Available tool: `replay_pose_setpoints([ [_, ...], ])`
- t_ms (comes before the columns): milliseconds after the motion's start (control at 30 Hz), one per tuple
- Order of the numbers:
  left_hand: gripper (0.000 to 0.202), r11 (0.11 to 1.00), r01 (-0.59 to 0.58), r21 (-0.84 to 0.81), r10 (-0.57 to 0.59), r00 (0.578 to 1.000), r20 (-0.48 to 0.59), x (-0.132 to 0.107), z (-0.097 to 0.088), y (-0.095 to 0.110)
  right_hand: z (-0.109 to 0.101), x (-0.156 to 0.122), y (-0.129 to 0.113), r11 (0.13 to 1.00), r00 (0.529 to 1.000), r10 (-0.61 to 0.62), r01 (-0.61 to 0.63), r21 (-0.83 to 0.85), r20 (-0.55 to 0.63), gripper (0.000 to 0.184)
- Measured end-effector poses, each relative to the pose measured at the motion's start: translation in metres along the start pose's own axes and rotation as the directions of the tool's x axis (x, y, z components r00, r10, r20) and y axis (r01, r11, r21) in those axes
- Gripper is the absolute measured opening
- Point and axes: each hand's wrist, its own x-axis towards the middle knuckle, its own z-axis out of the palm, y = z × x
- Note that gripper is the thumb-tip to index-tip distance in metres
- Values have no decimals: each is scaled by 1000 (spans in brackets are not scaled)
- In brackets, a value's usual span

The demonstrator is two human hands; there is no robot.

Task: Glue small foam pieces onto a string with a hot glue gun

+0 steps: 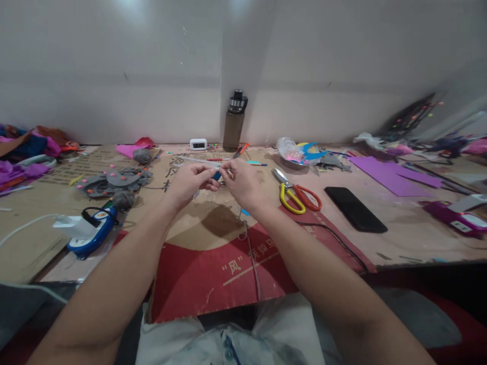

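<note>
Over the middle of the cardboard sheet (190, 228), my left hand (192, 183) pinches a small blue piece (216, 175), mostly covered by the fingers. My right hand (241, 183) meets it from the other side, thumb and fingertips closed at the blue piece's edge. Whatever those right fingertips hold is too small to make out. Below the right wrist, a thin grey cord (253, 261) with a loop runs over the red print to the table's front edge. A bit of blue (245, 212) lies on the cardboard beneath the right hand.
To the right lie scissors (292, 195) with yellow and red handles, a black phone (353, 209) and purple sheets (391, 175). A bottle (233, 124) stands by the wall. Grey felt pieces (114, 180) and a blue power strip (95, 235) are at left.
</note>
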Motion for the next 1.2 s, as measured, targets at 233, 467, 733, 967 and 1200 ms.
replay_pose_setpoints([
  [233, 20, 991, 20, 133, -23, 999, 24, -1, -4, 1, 0, -2, -1, 998, 997, -62, 63, -20, 47, 16],
  [467, 8, 942, -79, 326, 104, 993, -61, -4, 0, 0, -1, -4, -3, 995, 996, -54, 48, 85, 67, 14],
  [733, 7, 969, -78, 233, 107, 988, -115, -3, 2, 0, -2, -7, -5, 990, 999, -5, -1, 141, 45, 11],
  [967, 17, 973, -107, 203, 127, 988, -86, -1, 3, -4, -3, -5, -6, 993, 999, 26, -30, 113, 32, 12],
  [1200, 19, 975, -86, 204, 95, 995, -35, -4, 3, 1, -2, -6, -4, 997, 1000, 31, -31, 77, 7, 12],
])
